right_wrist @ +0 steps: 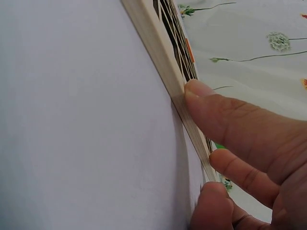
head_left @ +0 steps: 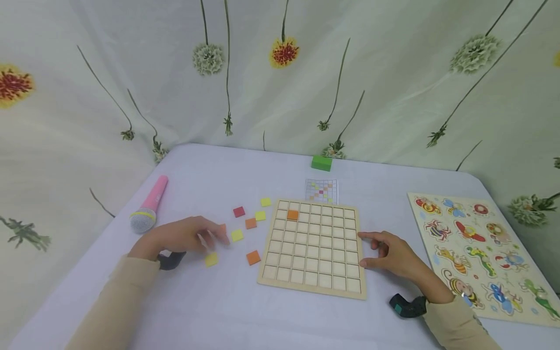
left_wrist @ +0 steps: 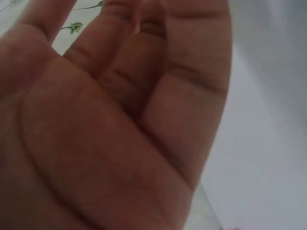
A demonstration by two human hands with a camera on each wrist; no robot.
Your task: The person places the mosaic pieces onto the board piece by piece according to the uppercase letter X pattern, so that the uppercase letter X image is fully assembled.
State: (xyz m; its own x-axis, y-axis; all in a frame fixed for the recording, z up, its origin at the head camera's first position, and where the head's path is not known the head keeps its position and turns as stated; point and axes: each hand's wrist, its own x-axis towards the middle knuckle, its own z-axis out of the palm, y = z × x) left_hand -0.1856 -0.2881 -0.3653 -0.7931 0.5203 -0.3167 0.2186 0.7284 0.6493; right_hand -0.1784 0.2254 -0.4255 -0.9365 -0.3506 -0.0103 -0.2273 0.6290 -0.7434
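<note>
The left hand (head_left: 188,236) hovers among loose square tiles, its fingers loosely bent and slightly blurred. By its index fingertip lies an orange tile (head_left: 223,227), partly hidden. Close to that hand are a yellow tile (head_left: 211,259) and another yellow tile (head_left: 237,236). In the left wrist view the palm and fingers fill the picture; the fingertips are out of sight. A wooden grid board (head_left: 312,248) lies flat, with one orange tile (head_left: 292,215) in an upper-left cell. At the board's right edge, the right hand (head_left: 391,255) rests its thumb and index fingertip.
Between hand and board lie a red tile (head_left: 238,212) and more yellow and orange tiles. A printed pattern card (head_left: 321,190) and green block (head_left: 321,163) sit behind the board. A pink microphone (head_left: 149,204) lies left; an insect puzzle board (head_left: 485,253) lies right.
</note>
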